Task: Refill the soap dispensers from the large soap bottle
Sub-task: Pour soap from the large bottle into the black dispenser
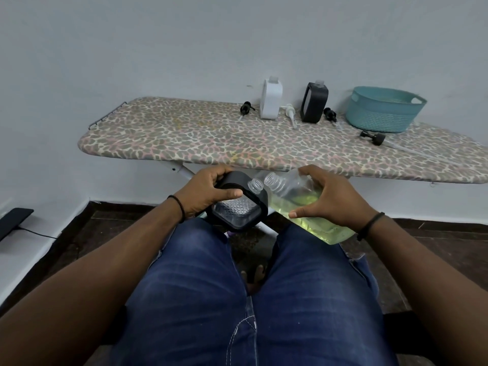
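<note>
**Pour being lined up: black dispenser to soap bottle**

- Soap bottle (311, 207): clear, part-filled with yellow-green liquid, cap off. The right hand (330, 199) is gripping its body, fingers curled over the top and thumb underneath, and is tipping it so the open neck is pointing left and slightly up.
- Dispenser (237, 207): black frame with a clear textured panel, pump removed, seemingly near empty. The left hand (208, 192) is gripping it, thumb across the front, and is tilting its open neck toward the bottle. Both items are being held over the lap, in front of the surface (184, 138), with the two necks just beside each other and not yet touching.
- Step, by judgement: aligning mouths; no liquid is seen crossing.
- Next move, by judgement: setting the bottle's neck over the dispenser's mouth and raising its base slowly. Both openings are narrow, so a spill onto the jeans (237, 299) looks likely if rushed.
- On the surface: white dispenser (270, 100) and second black dispenser (314, 103), both standing open; four loose pumps (372, 137) lying around them; teal basket (383, 109) at the right.
</note>
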